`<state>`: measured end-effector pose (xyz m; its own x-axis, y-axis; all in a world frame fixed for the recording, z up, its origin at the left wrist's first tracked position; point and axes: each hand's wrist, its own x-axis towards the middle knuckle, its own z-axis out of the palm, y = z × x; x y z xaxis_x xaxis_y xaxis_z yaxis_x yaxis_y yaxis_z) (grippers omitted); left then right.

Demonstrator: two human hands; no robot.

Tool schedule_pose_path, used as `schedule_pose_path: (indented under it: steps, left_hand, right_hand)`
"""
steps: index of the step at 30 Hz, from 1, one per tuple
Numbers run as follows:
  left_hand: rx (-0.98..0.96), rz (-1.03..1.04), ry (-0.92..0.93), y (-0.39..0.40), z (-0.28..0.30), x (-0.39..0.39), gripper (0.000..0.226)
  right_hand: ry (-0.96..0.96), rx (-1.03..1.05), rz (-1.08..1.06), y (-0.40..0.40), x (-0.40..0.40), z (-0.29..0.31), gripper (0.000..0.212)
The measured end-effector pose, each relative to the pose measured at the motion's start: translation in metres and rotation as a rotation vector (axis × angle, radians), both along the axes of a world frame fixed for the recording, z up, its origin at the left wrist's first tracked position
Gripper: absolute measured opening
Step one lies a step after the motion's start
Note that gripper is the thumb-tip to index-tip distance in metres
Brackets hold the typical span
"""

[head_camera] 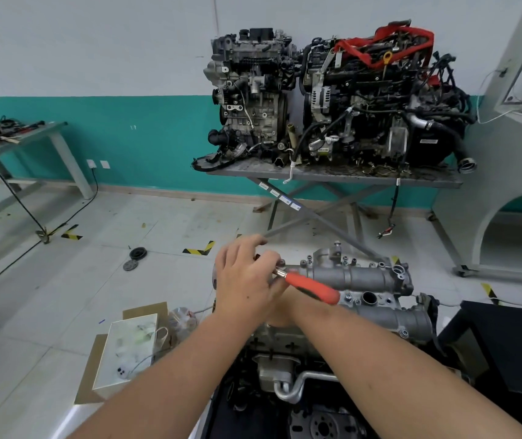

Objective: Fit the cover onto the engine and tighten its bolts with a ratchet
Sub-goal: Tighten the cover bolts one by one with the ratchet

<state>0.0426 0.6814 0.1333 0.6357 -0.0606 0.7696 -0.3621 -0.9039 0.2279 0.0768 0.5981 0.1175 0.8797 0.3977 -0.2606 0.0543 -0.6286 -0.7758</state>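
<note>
My left hand (247, 277) lies over the near-left end of the grey cover (364, 278), fingers curled down onto the metal head of the ratchet (312, 286), pinching it where it meets the cover's edge. The ratchet's orange handle angles right and toward me across the cover. My right hand (285, 307) sits beneath the left, mostly hidden, so I cannot tell whether it grips the handle. The cover lies on top of the engine (285, 356), which stands directly before me; both forearms cross above it. Left of the engine the tiled floor (95, 280) lies open, with two dark discs (135, 258) lying on it. Nearer me on the left, an open cardboard box (120, 353) holds a white bag and small parts too blurred to name. Beyond, a folding stand (332, 177) against the teal wall carries two more engines, well apart from my hands. A black case (506, 340) stands just right of the engine.
</note>
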Motion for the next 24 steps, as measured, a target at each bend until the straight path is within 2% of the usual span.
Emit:
schedule_pose_path:
  steps: [1, 2, 3, 4, 5, 6, 7, 8, 9, 11, 13, 17, 24]
  left_hand:
    - [-0.109, -0.05, 0.049, -0.001, -0.006, -0.001, 0.038]
    - [-0.226, -0.122, 0.107, -0.003, -0.009, -0.003, 0.036]
    - [-0.37, -0.196, 0.162, -0.006, -0.009, -0.003, 0.034]
    - [-0.574, -0.246, 0.23, -0.011, -0.009, -0.003, 0.034]
    - [-0.885, -0.256, 0.318, -0.018, -0.004, -0.001, 0.034]
    - [-1.242, -0.241, 0.425, -0.026, 0.002, 0.003, 0.037]
    - [-1.518, -0.236, 0.534, -0.03, 0.007, 0.007, 0.043]
    - [-1.659, -0.257, 0.607, -0.029, 0.009, 0.009, 0.051]
    - [-1.703, -0.28, 0.654, -0.026, 0.009, 0.012, 0.056]
    - [-1.708, -0.286, 0.728, -0.015, 0.015, 0.016, 0.049]
    - [-1.592, -0.293, 0.858, -0.004, 0.025, 0.02, 0.036]
    - [-1.386, -0.407, 1.08, 0.009, 0.043, 0.018, 0.032]
    - [-1.36, -0.533, 1.144, 0.015, 0.043, 0.016, 0.031]
  right_hand:
    - [0.173, 0.067, 0.045, -0.006, -0.002, 0.01, 0.041]
    - [0.158, 0.084, 0.078, -0.015, 0.008, 0.008, 0.039]
    - [0.027, -0.114, 0.177, -0.02, 0.014, 0.006, 0.038]
    - [-0.052, -0.419, 0.332, -0.023, 0.016, 0.008, 0.038]
    - [-0.106, -0.648, 0.474, -0.019, 0.019, 0.008, 0.039]
    - [-0.174, -0.736, 0.575, -0.012, 0.019, 0.012, 0.04]
    - [-0.183, -0.784, 0.598, -0.012, 0.015, 0.017, 0.041]
    - [-0.166, -0.8, 0.566, -0.013, 0.013, 0.021, 0.043]
    - [-0.171, -0.769, 0.517, -0.016, 0.01, 0.023, 0.045]
    - [-0.161, -0.722, 0.42, -0.02, 0.007, 0.019, 0.048]
    - [-0.13, -0.729, 0.358, -0.019, 0.005, 0.018, 0.049]
    - [-0.142, -0.798, 0.394, -0.017, 0.009, 0.017, 0.046]
    - [-0.12, -0.809, 0.368, -0.019, 0.008, 0.012, 0.046]
